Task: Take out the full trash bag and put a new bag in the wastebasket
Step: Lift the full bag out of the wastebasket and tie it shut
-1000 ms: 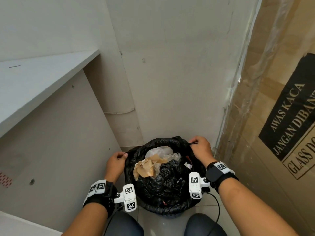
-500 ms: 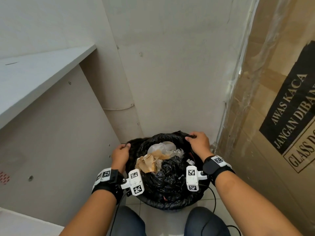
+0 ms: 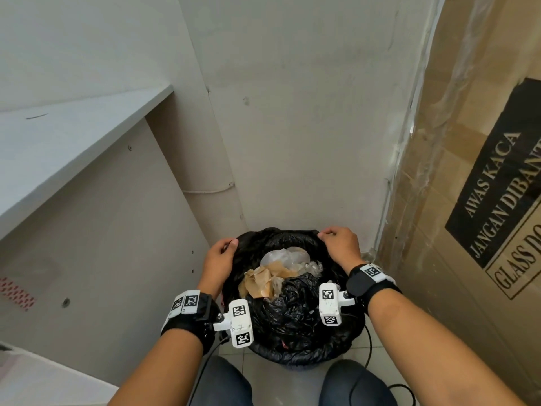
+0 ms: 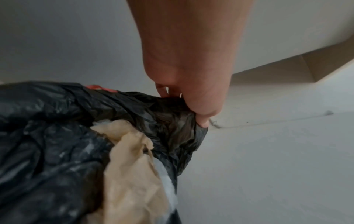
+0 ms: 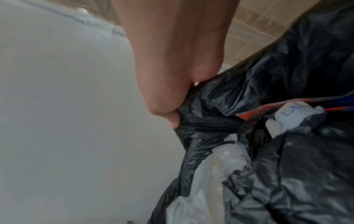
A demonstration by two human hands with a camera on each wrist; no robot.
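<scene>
hands, two: left hand (image 3: 218,259) and right hand (image 3: 339,244) apparently pinch one trash bag (image 3: 295,315).

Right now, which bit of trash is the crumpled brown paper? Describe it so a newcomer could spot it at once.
Find the wall corner beside the big cardboard box; on the floor there sits the black trash bag, its rim held by the left hand and right hand. The crumpled brown paper lies on top, toward the left hand. It is the only tan piece, beside clear plastic and black film.
</scene>
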